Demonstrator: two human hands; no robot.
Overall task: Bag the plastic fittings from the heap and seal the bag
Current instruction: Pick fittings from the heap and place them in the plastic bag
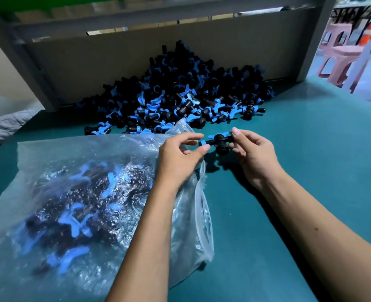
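Note:
A heap of black and blue plastic fittings is piled against the back board of the teal table. A clear plastic bag lies at the left, partly filled with fittings, its mouth open toward the right. Just past the bag's mouth, both hands hold one black T-shaped fitting with blue rings above the table. My left hand pinches its left end between thumb and fingers. Its right end is pinched by my right hand.
A grey board and metal frame close off the back of the table. Pink and orange plastic stools stand beyond the right edge. Grey cloth lies off the table at the left.

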